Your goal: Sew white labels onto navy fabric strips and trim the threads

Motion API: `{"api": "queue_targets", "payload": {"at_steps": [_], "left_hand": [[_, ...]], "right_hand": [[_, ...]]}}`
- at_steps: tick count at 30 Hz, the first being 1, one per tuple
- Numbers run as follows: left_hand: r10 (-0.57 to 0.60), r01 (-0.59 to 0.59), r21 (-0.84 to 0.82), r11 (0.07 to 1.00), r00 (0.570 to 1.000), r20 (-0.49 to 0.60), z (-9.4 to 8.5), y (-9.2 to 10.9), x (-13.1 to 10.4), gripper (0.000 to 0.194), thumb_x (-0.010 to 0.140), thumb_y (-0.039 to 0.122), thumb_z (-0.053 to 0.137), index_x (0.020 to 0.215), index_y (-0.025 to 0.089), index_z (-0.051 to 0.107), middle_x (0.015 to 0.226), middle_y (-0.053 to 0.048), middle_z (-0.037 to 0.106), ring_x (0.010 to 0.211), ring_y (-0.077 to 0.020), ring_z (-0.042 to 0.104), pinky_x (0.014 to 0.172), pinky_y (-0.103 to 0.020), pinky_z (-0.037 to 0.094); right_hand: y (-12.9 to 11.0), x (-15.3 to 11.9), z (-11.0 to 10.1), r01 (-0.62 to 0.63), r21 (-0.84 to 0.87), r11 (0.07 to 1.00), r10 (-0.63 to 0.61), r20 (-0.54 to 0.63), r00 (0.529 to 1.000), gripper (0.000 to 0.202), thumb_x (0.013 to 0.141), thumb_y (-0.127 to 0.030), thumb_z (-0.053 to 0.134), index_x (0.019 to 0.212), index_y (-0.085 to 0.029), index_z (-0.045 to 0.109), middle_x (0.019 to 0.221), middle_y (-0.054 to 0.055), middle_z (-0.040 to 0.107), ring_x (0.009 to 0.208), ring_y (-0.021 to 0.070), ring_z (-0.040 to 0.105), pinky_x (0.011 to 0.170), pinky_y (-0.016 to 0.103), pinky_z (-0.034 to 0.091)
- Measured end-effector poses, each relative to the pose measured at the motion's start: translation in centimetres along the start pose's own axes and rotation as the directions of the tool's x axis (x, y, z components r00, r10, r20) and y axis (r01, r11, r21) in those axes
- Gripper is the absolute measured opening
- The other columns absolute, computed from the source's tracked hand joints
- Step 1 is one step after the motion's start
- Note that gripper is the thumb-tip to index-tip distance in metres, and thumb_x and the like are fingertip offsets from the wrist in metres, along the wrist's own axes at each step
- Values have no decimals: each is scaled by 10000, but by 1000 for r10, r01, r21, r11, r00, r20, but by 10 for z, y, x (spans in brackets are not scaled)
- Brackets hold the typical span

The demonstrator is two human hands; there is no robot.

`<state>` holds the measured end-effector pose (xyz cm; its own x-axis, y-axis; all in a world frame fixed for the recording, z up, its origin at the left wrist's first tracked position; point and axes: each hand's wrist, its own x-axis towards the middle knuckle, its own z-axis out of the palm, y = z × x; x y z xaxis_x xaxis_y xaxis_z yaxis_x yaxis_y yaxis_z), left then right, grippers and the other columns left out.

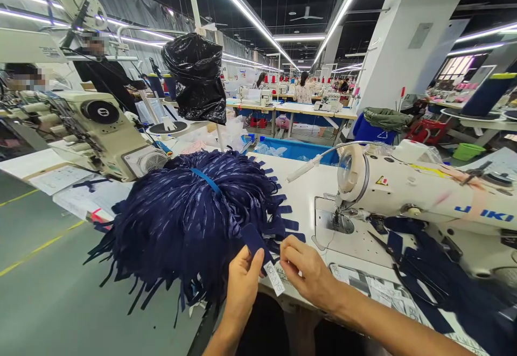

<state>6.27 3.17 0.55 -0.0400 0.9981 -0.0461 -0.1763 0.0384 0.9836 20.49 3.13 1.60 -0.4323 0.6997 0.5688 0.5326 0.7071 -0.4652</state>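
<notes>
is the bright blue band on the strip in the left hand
No, the blue band crosses the top of the large navy bundle, while the left hand pinches a navy strip.

bright light from ceiling tubes (pixel 243 9)

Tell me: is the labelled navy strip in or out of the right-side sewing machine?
Out: the left hand pinches the navy strip by the bundle, apart from the sewing machine.
</notes>
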Motion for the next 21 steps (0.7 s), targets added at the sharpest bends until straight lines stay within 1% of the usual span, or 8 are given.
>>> {"api": "queue_targets", "payload": {"at_steps": [3,5,8,10,11,14,17,21], "left_hand": [[2,-3,10,1000,993,116,5,-1,-3,275,681,411,631,652,144,574,549,24,517,490,-87,429,485,-189,359],[49,-54,34,998,990,132,7,-5,-6,266,702,415,608,699,151,582,566,13,528,520,-109,465,498,-200,375],[217,-207,104,973,971,-104,2,-10,-9,290,693,438,608,620,166,538,496,35,464,473,-100,429,477,-197,354],[271,-240,143,960,923,-272,-4,-9,-7,334,682,446,617,547,170,487,455,49,415,445,-86,390,467,-191,331],[248,-216,136,967,925,-289,-6,-7,-4,343,682,448,618,540,168,482,455,50,413,446,-83,386,470,-190,328],[63,-63,-4,998,991,-119,-5,-3,5,327,670,462,629,618,153,540,502,41,460,492,-91,413,498,-192,346],[-33,30,-157,987,999,-14,2,-4,11,334,642,466,656,659,147,558,544,37,495,510,-85,411,513,-189,350],[-29,30,-170,985,1000,8,7,-10,13,310,654,439,663,658,141,574,545,39,509,493,-67,406,507,-175,338]], "right_hand": [[-3,-2,-3,-16,255,967,-1,65,998,152,847,-140,324,728,-186,406,803,40,500,670,112,462,587,236,390],[4,-3,-4,-42,261,964,11,122,992,146,848,-158,311,730,-194,389,725,14,490,624,110,449,579,238,381],[23,-9,-10,-192,16,981,189,125,974,181,845,-188,290,672,-202,341,587,-31,378,486,99,334,477,236,291],[32,-17,-16,-342,-103,934,355,177,918,223,842,-200,296,620,-203,318,531,-50,310,446,91,272,444,231,229],[33,-21,-20,-390,-96,916,401,273,875,251,841,-206,310,590,-199,320,511,-53,299,441,87,269,440,226,219],[21,-30,-31,-393,47,918,301,563,770,334,817,-220,402,500,-175,306,484,-53,316,447,71,296,455,212,238],[6,-30,-38,-381,13,925,328,481,813,283,763,-179,473,514,-170,341,499,-58,348,476,72,325,484,213,256],[5,-19,-36,-485,58,872,446,314,838,49,774,-190,480,792,-187,526,649,-32,518,543,91,429,531,211,330]]}}
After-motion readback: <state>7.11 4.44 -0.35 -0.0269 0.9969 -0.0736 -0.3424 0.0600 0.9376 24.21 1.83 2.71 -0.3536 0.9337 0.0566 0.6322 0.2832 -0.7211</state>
